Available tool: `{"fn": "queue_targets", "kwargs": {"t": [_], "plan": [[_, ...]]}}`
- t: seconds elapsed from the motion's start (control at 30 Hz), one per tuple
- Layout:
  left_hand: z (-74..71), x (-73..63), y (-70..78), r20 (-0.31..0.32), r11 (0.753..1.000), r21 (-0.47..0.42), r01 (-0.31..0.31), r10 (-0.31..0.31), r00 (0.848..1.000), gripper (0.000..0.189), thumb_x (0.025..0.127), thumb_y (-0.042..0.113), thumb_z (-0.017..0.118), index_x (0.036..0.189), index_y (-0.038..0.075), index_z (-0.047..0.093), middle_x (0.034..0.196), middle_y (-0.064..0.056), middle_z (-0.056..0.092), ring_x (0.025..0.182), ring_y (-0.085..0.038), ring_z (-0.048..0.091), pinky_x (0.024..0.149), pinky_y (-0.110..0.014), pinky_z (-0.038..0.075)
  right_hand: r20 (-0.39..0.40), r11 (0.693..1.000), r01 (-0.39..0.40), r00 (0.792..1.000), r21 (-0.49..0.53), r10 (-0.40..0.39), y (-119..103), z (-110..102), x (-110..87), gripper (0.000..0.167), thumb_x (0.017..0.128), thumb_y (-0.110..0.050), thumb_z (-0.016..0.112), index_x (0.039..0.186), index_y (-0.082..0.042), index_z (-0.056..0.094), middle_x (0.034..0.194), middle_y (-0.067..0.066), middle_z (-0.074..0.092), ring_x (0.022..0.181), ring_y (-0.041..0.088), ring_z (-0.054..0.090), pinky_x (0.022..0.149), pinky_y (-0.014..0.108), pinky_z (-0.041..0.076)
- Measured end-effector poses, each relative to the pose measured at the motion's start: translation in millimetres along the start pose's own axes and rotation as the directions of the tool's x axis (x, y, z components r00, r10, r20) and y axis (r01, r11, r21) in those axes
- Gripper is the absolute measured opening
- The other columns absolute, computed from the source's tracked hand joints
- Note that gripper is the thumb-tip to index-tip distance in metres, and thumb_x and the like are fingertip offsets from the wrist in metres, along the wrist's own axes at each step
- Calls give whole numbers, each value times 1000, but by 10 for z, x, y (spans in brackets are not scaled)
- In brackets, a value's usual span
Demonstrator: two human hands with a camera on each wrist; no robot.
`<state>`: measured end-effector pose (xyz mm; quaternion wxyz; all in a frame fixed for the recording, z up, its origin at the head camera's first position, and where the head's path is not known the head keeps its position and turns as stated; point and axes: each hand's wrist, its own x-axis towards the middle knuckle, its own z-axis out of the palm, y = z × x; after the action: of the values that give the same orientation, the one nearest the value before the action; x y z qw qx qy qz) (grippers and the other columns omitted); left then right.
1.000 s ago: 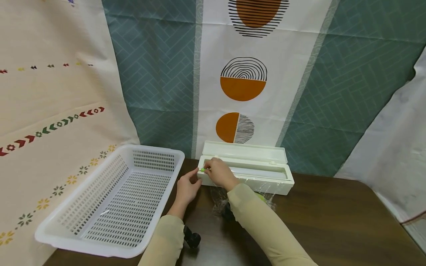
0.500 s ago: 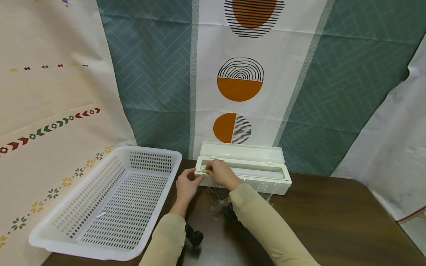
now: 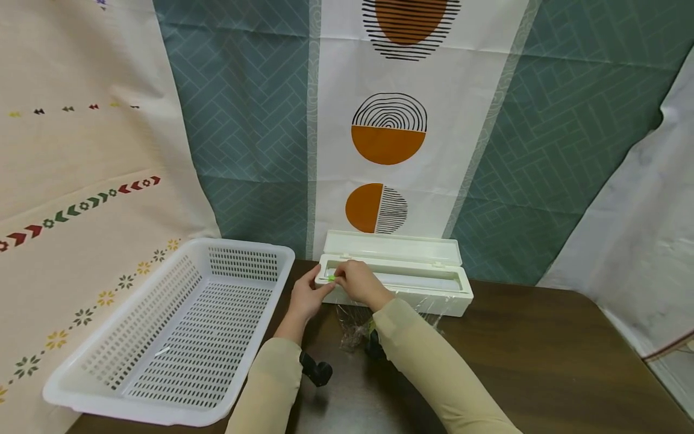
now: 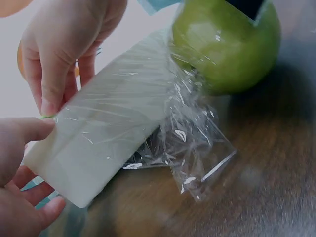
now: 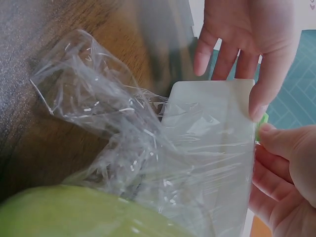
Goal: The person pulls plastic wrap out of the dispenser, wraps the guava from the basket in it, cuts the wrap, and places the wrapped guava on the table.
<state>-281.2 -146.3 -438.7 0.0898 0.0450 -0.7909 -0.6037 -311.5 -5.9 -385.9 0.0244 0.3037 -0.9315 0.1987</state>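
A white plastic-wrap dispenser (image 3: 412, 299) stands on the table with its lid (image 3: 393, 247) raised and a roll inside. My left hand (image 3: 305, 301) holds its left end, thumb near the front top edge. The right hand (image 3: 359, 282) pinches a small green slide cutter (image 3: 331, 278) on the front rim, close to the left thumb. Clear cling film (image 4: 190, 143) runs over the dispenser's front and lies crumpled on the table. A round green fruit (image 4: 227, 47) sits against the film in the left wrist view; the right sleeve mostly hides it in the head view.
A white perforated plastic basket (image 3: 203, 325) stands at the left, with a small white streak on its floor. The dark wooden table (image 3: 542, 349) extends to the right. Patterned cloths (image 3: 260, 120) hang behind and beside it.
The green slide cutter has shifted slightly right along the rim with the right hand. My left thumb has moved right along the dispenser's front. The head view has turned a little.
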Motion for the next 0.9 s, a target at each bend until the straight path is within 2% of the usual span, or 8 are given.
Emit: {"fn": "queue_targets", "kwargs": {"t": [0.13, 0.3, 0.47, 0.67, 0.9], "plan": [[9, 17, 1, 47, 1000, -13, 12, -11, 999, 68, 89, 10, 63, 148, 7, 29, 144, -21, 41, 119, -32, 52, 95, -43, 48, 12, 1000, -15, 1000, 6, 15, -1, -3, 0, 19, 94, -16, 58, 104, -4, 69, 101, 10, 68, 89, 22, 65, 77, 33, 54], [35, 36, -12, 52, 999, -5, 34, -34, 998, 70, 89, 11, 62, 150, 11, 27, 150, -19, 33, 125, -33, 48, 97, -45, 46, 11, 1000, -22, 1000, 12, 22, -4, -3, -9, 19, 94, -15, 58, 104, -3, 69, 101, 11, 68, 88, 23, 65, 77, 34, 54], [71, 64, -33, 17, 1000, -27, 9, -9, 1000, 66, 86, 6, 60, 146, 9, 35, 148, -20, 35, 122, -33, 48, 96, -44, 45, 15, 999, -35, 999, 8, 35, -15, 2, -12, 19, 94, -16, 58, 104, -3, 69, 100, 10, 68, 87, 22, 65, 75, 33, 54], [103, 70, -63, -37, 999, -44, 26, -28, 999, 63, 84, 8, 58, 144, 12, 40, 146, -19, 39, 121, -30, 47, 96, -42, 43, 39, 998, -58, 998, -9, 58, -33, -7, 0, 21, 95, -16, 57, 106, -3, 68, 101, 10, 68, 87, 21, 65, 74, 32, 54], [129, 71, -99, -62, 999, -43, 21, -23, 998, 61, 84, 9, 58, 143, 13, 43, 145, -17, 42, 117, -28, 49, 93, -40, 44, 46, 998, -50, 998, -35, 52, -29, -10, -8, 21, 95, -15, 57, 105, -1, 68, 102, 11, 68, 87, 22, 65, 74, 31, 54]]}}
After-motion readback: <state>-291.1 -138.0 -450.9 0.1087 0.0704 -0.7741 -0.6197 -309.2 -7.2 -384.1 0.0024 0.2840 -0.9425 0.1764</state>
